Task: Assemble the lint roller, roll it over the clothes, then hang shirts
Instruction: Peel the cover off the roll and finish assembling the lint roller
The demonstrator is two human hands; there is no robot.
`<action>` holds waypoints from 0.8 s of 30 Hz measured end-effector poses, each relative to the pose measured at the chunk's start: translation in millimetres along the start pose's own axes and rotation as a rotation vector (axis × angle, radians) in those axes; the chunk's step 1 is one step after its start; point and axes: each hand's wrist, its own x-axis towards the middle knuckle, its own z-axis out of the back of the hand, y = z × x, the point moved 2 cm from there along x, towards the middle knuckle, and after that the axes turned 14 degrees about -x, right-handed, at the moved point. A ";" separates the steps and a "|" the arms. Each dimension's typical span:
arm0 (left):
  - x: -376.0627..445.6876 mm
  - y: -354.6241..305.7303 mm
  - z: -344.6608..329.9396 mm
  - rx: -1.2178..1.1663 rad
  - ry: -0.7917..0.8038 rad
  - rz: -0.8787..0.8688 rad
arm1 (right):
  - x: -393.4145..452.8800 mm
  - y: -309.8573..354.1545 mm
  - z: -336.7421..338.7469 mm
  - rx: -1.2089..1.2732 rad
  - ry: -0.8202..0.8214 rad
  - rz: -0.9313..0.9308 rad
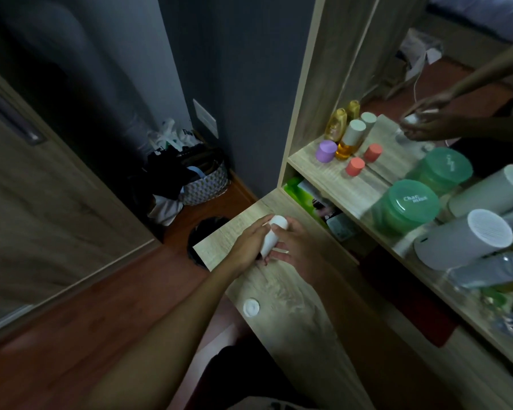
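Observation:
A white lint roller cylinder is held between both hands just above the far end of the wooden desk. My left hand grips its left side with curled fingers. My right hand wraps around its right side, and a thin white piece shows under its fingers. The roller's lower end is hidden between my palms. A mirror on the right reflects the hands and the roller.
A small round white cap lies on the desk nearer to me. The shelf carries bottles, a green tub and a grey cylinder. A laundry basket and a black bin stand on the floor.

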 end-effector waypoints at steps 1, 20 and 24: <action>-1.2 -0.6 1.1 -0.002 0.003 0.006 | -0.4 0.1 0.0 0.000 0.005 0.002; -19.5 34.3 45.4 0.653 -0.029 -0.066 | 5.8 -38.6 21.3 0.136 -0.130 -0.132; -32.5 46.4 41.3 1.059 0.232 0.091 | 3.8 -44.2 23.2 0.142 -0.134 -0.126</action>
